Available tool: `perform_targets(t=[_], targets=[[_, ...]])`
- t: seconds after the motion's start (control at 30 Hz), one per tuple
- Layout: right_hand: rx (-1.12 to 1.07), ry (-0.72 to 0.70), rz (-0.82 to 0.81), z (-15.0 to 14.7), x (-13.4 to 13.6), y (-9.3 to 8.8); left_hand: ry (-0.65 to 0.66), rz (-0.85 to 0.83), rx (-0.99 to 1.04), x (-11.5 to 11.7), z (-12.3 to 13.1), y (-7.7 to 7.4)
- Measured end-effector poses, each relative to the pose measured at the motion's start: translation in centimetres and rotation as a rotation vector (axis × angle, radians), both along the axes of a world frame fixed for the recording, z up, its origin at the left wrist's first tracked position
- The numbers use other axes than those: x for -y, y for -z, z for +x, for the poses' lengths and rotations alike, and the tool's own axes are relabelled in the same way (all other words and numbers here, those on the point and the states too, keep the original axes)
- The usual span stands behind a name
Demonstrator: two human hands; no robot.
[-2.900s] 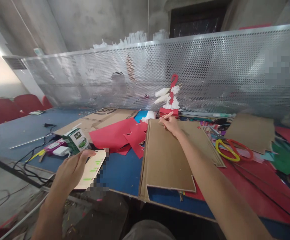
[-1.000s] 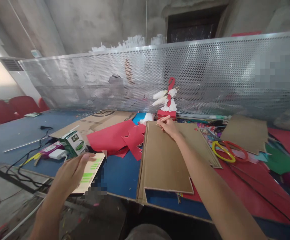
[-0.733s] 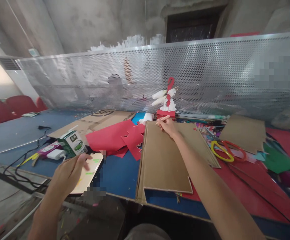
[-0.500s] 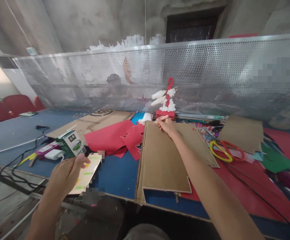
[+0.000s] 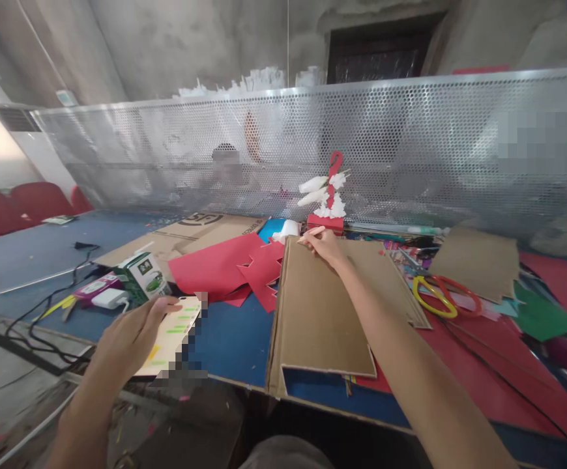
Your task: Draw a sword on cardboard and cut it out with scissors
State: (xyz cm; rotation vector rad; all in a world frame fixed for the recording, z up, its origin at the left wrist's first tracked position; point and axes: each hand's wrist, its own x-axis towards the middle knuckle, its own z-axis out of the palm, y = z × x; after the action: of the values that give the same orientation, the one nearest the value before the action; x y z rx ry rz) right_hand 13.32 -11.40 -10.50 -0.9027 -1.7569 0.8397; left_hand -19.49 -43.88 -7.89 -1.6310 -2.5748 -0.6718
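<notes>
My left hand (image 5: 130,339) rests on a phone (image 5: 171,335) lying at the near edge of the blue table, fingers stretched over its lit screen. My right hand (image 5: 325,246) reaches far forward and pinches a thin wooden stick (image 5: 310,233) at the top edge of a large brown cardboard sheet (image 5: 320,309). Just beyond that hand stands a small red and white paper model (image 5: 330,195).
Red paper cut-outs (image 5: 237,267) lie left of the cardboard. A green and white carton (image 5: 146,273) and cables sit at the left. Yellow and red scissors (image 5: 440,296) and another cardboard piece (image 5: 479,260) lie on the right. A perforated metal screen (image 5: 410,143) closes the table's far side.
My left hand's fingers shifted slightly over the phone and its screen content changed. My right hand has stayed at the cardboard's top edge with the stick.
</notes>
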Motion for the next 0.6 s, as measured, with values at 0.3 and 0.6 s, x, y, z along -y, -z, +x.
perform_targets(t=[0.3, 0.6], targets=[[0.021, -0.035, 0.006, -0.07, 0.43, -0.32, -0.012, -0.020, 0.047, -0.08, 0.62, -0.25], [0.025, 0.026, 0.004, 0.04, 0.85, -0.68, 0.029, -0.003, 0.050, -0.44, -0.20, 0.36]])
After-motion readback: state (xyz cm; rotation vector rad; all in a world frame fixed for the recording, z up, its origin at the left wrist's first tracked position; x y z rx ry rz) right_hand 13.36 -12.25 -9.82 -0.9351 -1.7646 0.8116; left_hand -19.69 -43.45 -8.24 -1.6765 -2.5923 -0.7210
